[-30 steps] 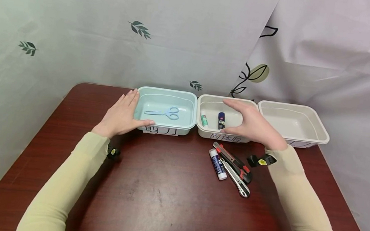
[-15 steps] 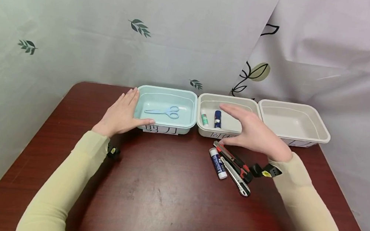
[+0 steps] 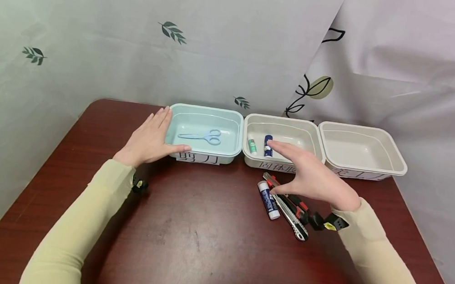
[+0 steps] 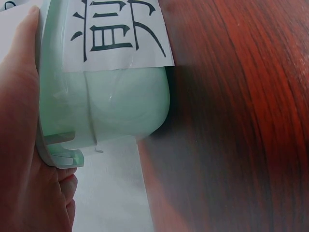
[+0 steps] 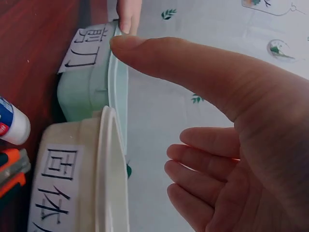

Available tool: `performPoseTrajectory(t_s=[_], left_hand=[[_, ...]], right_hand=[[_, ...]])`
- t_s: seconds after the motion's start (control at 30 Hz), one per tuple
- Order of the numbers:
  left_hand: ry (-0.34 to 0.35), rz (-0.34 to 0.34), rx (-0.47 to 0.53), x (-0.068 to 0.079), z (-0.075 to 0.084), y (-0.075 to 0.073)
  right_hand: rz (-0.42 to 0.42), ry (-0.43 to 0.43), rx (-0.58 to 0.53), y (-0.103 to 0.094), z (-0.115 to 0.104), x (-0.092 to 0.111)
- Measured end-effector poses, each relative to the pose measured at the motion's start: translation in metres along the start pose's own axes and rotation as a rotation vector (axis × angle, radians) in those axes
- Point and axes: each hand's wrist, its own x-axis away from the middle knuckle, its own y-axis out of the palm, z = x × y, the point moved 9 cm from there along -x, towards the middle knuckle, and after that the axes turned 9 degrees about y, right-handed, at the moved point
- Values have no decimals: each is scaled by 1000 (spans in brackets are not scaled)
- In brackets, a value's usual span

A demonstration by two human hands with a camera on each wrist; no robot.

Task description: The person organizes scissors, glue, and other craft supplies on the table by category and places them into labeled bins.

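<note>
My left hand rests on the left end of a light blue bin, fingers straight along its side and thumb on the front rim. Inside that bin lies a pair of blue scissors. With thumb and fingers spread and nothing between them, my right hand is over the front of the middle beige bin. Below its thumb are a white-capped glue stick, a silver utility knife and red-and-black utility knives, partly covered by the hand. The middle bin contains a green glue stick and a dark blue one.
A second beige bin stands at the right end of the row. The bins carry paper labels on their fronts. They stand along the back of a dark red wooden table, before a patterned curtain.
My right hand has come back from over the middle bin toward the knives and glue stick. The dark blue glue stick in that bin has shifted slightly left. My left hand stays put.
</note>
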Motion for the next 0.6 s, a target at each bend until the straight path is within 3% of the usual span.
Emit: performPoseTrajectory(t_s=[0.6], left_hand=[[-3, 3, 8, 2, 3, -3]], right_hand=[[-130, 9, 38, 41, -5, 16]])
